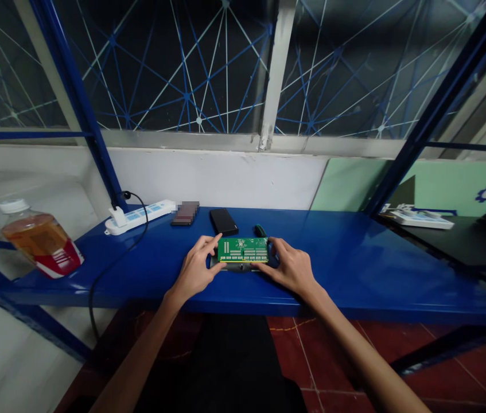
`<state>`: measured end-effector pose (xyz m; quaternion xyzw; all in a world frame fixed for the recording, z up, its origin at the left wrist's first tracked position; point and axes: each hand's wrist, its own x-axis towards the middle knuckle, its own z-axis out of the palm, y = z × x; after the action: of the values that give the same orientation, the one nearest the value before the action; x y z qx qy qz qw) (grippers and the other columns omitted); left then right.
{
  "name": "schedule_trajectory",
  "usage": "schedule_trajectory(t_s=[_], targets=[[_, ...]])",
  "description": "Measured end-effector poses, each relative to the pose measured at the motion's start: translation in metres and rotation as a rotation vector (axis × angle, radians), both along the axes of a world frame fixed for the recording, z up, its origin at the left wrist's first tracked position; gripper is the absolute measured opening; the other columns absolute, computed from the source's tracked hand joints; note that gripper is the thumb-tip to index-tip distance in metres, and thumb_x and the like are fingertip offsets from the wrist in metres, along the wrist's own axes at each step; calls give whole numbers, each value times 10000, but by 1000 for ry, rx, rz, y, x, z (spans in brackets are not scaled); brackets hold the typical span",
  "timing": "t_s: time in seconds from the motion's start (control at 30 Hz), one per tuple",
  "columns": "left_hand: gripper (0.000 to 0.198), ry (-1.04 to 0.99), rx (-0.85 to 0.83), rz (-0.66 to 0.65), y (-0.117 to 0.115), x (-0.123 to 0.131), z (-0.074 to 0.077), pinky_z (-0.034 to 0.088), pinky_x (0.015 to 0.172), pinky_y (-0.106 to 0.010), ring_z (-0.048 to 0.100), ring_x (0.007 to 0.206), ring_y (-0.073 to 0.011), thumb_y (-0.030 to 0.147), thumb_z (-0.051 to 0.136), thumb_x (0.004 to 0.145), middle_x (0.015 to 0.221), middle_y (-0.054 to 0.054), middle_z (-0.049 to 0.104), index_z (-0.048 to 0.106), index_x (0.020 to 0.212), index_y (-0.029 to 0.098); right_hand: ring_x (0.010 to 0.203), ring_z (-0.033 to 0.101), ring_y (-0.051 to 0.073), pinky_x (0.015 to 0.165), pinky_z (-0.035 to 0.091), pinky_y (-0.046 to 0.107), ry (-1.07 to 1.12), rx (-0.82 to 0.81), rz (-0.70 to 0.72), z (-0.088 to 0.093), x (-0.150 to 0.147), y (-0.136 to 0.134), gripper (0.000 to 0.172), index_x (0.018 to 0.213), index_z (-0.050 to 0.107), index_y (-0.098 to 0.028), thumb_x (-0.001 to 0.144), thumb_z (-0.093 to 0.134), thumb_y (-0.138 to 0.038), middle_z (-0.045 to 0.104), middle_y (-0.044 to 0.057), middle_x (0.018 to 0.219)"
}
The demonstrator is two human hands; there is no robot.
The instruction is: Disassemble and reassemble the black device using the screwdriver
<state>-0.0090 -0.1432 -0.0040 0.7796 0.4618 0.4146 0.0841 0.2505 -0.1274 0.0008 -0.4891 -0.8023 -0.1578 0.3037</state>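
A green circuit board [243, 249] lies flat over a dark part near the front of the blue shelf [354, 258]. My left hand [195, 268] grips the board's left end, fingers curled round its edge. My right hand [291, 267] holds the right end the same way. A dark slim part shows under the board's front edge; I cannot make out what it is.
Behind the board lie a black flat device [223, 221], a blurred dark item [185, 213] and a green-handled tool [260, 230]. A white power strip [139, 216] with a black cable sits back left. A bottle of amber liquid [38, 238] lies at the left end. Blue frame posts rise on both sides.
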Motion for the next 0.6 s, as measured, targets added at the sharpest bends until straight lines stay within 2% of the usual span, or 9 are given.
schedule_trajectory(t_s=[0.1,0.2,0.3,0.4,0.43,0.5,0.6], targets=[[630,-26,6,5,0,4,-1,503,828,-330,571,907,-183,204,664,797,1107,-57,521,454,1387,274,624,613,177,518,292,255,34,20,17,0,1,-1,564,1106,587,-146,825,517,-629,688,81,860],[496,-64,52,11,1,5,2,500,823,-319,579,959,-195,227,640,828,1162,-74,532,538,1313,248,594,583,156,537,320,252,116,24,50,4,0,-1,540,1071,604,-138,822,546,-613,674,69,816],[338,-73,117,-1,7,2,14,485,785,-286,583,960,-185,249,582,881,1098,-64,572,609,1217,226,580,552,146,553,327,253,215,-7,68,13,-4,5,487,967,622,-146,845,522,-607,652,53,752],[189,-33,142,-10,18,-2,34,445,692,-254,578,801,-149,297,566,904,933,-35,599,675,1021,196,536,479,134,536,295,258,333,-86,64,26,-11,20,475,691,571,-178,895,444,-587,563,13,593],[185,-14,138,-13,22,-4,41,423,651,-248,559,729,-138,330,569,904,858,-25,592,675,903,179,510,441,126,521,279,260,385,-129,77,30,-15,26,505,612,520,-186,896,434,-594,517,1,543],[308,-4,139,14,29,-7,54,378,600,-243,519,649,-126,393,566,900,736,-9,553,612,701,163,476,402,114,489,273,258,591,-243,155,37,-21,38,554,540,446,-194,889,413,-624,456,-11,494],[390,-77,54,4,41,-10,64,344,553,-238,487,585,-117,440,560,888,638,3,517,538,616,161,410,356,94,425,264,246,909,-422,329,44,-28,52,558,530,355,-215,874,411,-650,378,-34,452]])
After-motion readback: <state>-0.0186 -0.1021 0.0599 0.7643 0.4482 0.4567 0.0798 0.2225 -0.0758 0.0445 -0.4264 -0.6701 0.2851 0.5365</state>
